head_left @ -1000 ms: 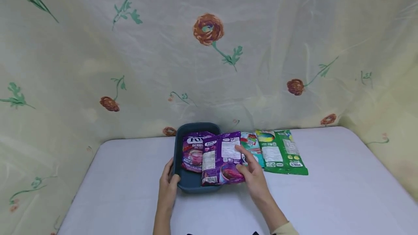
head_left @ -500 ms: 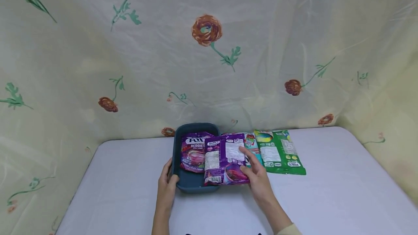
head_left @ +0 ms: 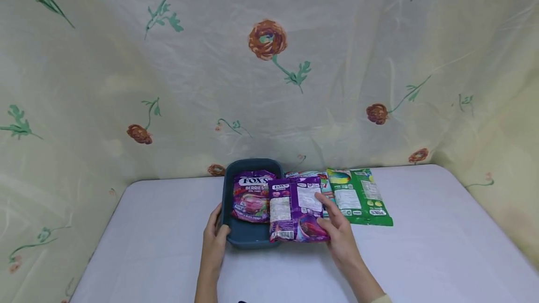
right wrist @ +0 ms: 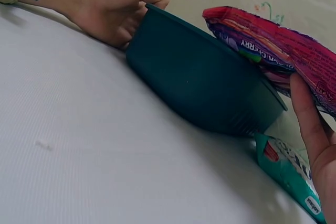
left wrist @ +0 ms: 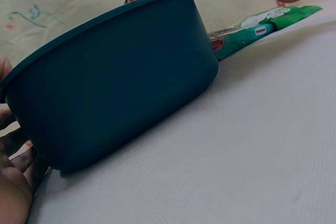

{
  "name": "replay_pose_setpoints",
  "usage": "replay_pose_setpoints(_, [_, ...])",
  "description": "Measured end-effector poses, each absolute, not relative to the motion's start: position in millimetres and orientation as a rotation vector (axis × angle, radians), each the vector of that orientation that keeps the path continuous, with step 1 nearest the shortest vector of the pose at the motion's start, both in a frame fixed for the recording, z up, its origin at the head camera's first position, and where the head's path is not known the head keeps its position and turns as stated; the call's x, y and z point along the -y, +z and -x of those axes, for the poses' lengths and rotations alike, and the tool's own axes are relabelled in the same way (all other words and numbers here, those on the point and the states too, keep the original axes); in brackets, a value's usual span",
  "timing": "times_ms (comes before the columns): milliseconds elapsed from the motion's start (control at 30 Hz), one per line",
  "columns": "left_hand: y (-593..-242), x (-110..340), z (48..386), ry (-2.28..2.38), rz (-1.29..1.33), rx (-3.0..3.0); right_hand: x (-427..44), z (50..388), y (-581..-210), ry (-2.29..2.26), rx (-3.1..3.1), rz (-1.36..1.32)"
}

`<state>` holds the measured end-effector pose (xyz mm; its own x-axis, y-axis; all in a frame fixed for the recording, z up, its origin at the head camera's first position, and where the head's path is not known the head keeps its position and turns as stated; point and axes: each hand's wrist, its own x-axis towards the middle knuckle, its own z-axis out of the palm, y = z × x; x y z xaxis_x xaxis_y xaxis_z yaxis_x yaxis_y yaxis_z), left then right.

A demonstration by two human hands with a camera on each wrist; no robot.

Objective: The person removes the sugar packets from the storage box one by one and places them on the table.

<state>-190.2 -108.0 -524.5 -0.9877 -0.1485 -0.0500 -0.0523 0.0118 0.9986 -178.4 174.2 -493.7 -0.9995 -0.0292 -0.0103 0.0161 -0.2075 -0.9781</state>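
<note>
At the left, on a white cloth-covered table [head_left: 151,237], the person's left hand [head_left: 215,238] holds the near left side of a deep, dark teal plastic tub [head_left: 254,244] with rounded corners; its thumb lies at the rim and its fingers are against the outer wall, so this grip is closed around the edge. Inside the tub lies a shiny purple plastic candy bag [head_left: 250,198], its front upward, where the words "FOX'S BERRIES" can be read. More to the right, a second purple plastic bag with white printed label panels [head_left: 290,212] is above the right rim of the tub, partly over the opening and partly outside; whether it touches the rim, I cannot tell. The right hand [head_left: 338,230] holds this bag by its right edge, in a narrow grip, with one finger visible below it in the right wrist view. Behind this bag, just beside the tub, a turquoise and white plastic bag [right wrist: 287,169] lies on the table, partly hidden, and at its right side lies a green plastic bag with yellow pictures [head_left: 360,198]
</note>
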Motion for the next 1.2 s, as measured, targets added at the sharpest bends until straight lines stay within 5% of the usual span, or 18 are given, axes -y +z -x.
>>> replay_pose_setpoints(1200, [-520.9, 105.9, 189.3, -2.121, -0.244, 2.209, -209.6, 152.9, -501.7, -2.351, -2.076, -0.093])
